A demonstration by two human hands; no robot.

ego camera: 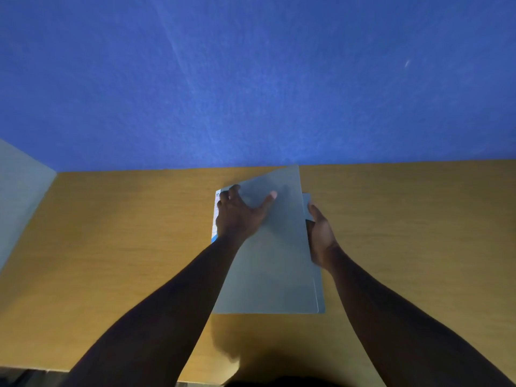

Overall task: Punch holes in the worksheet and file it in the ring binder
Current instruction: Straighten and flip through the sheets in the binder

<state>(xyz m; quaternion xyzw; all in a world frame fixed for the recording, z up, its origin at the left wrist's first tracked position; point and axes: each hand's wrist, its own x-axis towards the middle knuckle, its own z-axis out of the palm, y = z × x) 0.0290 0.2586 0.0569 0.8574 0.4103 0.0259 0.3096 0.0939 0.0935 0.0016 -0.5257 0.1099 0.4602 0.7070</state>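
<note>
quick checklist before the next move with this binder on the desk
1. Binder lies on the wooden desk: ok.
2. Left hand spread on the grey cover, fingers at its far left edge: ok.
3. Right hand grips the binder's right edge: ok.
4. Cover flat shut: not ok, its far right corner stands lifted.
5. Worksheet filed on the rings: cannot tell, only a white and blue strip shows at the left.
6. Hole punch within reach: cannot tell, none in view.

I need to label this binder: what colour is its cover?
Pale grey-blue, plain with no pattern; the head view shows the binder cover best.
</note>
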